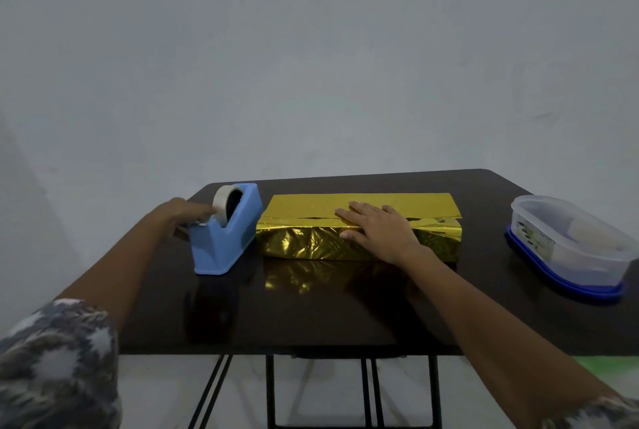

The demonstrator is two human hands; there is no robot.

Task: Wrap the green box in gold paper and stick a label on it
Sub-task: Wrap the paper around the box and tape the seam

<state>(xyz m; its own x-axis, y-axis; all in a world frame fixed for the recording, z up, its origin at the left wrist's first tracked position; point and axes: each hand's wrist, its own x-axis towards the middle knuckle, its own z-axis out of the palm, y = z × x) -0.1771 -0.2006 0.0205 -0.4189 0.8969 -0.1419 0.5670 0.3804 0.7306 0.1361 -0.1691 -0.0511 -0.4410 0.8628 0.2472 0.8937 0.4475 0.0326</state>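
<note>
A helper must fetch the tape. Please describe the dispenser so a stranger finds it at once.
On the dark table, the tape dispenser stands just left of the gold-wrapped box. It alone is light blue, with a pale tape roll on top.

The gold paper (304,207) hides the box entirely. The left hand's (183,212) fingertips blur against the tape dispenser (224,238), so their grip is unclear. The container's (587,249) label print is too small to read and its contents are clouded. The counter's (311,318) right corner is cut off.

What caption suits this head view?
Right hand presses the gold paper flat; left hand reaches the tape on its dispenser.
</note>
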